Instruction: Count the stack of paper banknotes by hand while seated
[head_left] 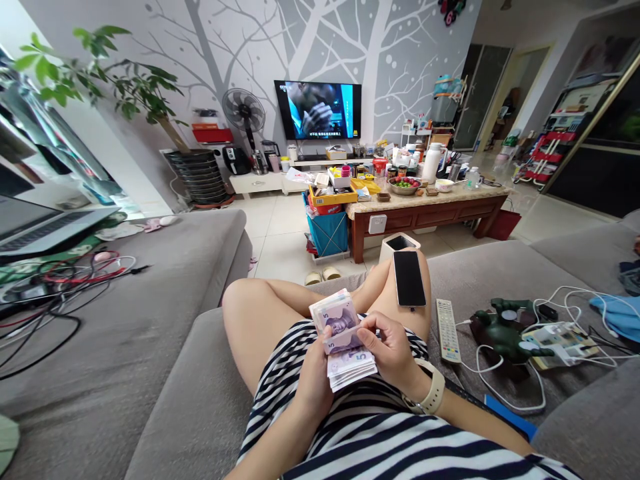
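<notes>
A stack of purple 5 banknotes [340, 317] rests in my left hand [316, 373], its thumb pressed on the notes and its other fingers hidden beneath them. My right hand [387, 347] pinches the edge of one note between thumb and fingers and bends it down over the lower part of the stack. That lower part fans out toward my lap in several layers. A watch with a cream strap [431, 388] circles my right wrist. Beyond the right hand a smartphone [409, 279] with a dark screen lies on my bare thigh.
To the right on the grey sofa lie a remote control [449, 331], a dark green device [505, 327] and white cables. A laptop [45, 223] and tangled cables [65, 287] are at left. Ahead stands a crowded coffee table [425, 212] beside a blue bin [327, 232].
</notes>
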Demonstrator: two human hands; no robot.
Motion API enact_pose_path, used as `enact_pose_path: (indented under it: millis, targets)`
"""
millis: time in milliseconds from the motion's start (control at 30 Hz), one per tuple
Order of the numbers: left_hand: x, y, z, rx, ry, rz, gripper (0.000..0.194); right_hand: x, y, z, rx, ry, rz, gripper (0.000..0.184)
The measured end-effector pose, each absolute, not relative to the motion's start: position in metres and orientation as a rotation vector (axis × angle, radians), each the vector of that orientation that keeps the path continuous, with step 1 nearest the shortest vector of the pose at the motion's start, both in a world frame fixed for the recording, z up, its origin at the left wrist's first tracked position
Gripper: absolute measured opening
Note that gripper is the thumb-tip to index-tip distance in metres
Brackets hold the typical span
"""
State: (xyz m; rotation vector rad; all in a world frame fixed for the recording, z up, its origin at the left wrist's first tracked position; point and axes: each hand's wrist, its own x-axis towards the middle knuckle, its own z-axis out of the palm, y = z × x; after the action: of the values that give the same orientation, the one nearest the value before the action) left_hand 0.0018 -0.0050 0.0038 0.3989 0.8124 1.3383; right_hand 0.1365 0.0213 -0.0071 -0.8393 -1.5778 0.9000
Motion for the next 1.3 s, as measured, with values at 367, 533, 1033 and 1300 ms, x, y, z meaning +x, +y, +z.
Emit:
enact_pose_path:
  millis: [367, 533, 1033, 1300]
  targets:
    - [0.0011, -0.0036, 0.0019, 0.399, 0.785, 1.32, 0.038, 0.137, 0.0207, -0.0038, -0.813, -1.597, 0.9, 0.022]
    - [-0.0018, -0.0035, -0.0034, 0.47, 0.771, 1.317, 0.039, 0.1369, 0.0213, -0.0042, -0.765, -1.591, 0.894, 0.021]
    - [-0.0018, -0.0045, -0.0033, 0.452, 0.767, 1.319, 0.04, 0.1358, 0.0202, -0.0039, -0.733, -1.617, 0.849, 0.022]
    - [-0.0009, -0.0047, -0.0007, 0.47, 0.801, 1.312, 0.041, 0.1371, 0.0204, -0.0025, -0.697, -1.616, 0.878, 0.027]
